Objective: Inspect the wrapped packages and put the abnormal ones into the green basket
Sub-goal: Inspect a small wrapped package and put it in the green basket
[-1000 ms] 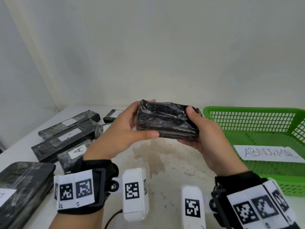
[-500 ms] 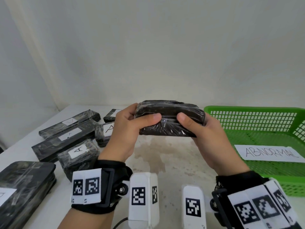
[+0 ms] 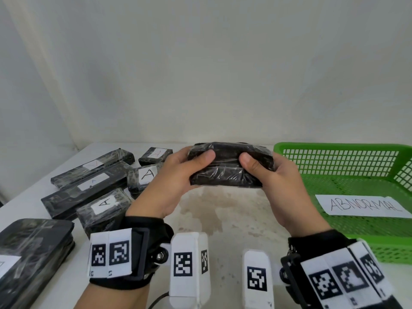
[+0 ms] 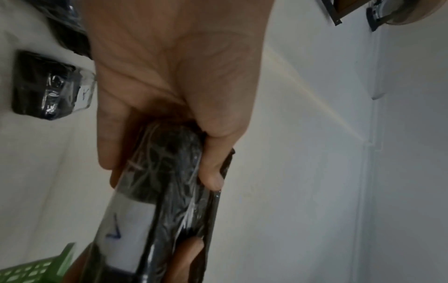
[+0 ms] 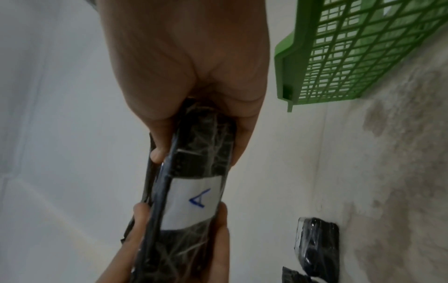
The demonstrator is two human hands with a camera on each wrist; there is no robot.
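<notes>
Head view: dead centre of the frame, the package (image 3: 230, 167) is up off the tabletop (image 3: 223, 219), black, crinkly clear film all over. Left hand (image 3: 176, 184) and right hand (image 3: 278, 186) grip an end each, thumbs on top. Basket (image 3: 334, 148) sits at right. Left wrist view: fingers clamp the glossy wrap, a white label (image 4: 130, 235) showing. Right wrist view: label reads a blue "A".

1. The head camera is looking forward and down over the table (image 3: 234, 219) — wall behind.
2. Each wrist camera is looking along its palm, very close.
3. All views are sharing the wrapped package (image 3: 230, 168) (image 4: 169, 191) (image 5: 194, 181) — and the green basket (image 3: 334, 146) (image 4: 36, 266) (image 5: 315, 76).
</notes>
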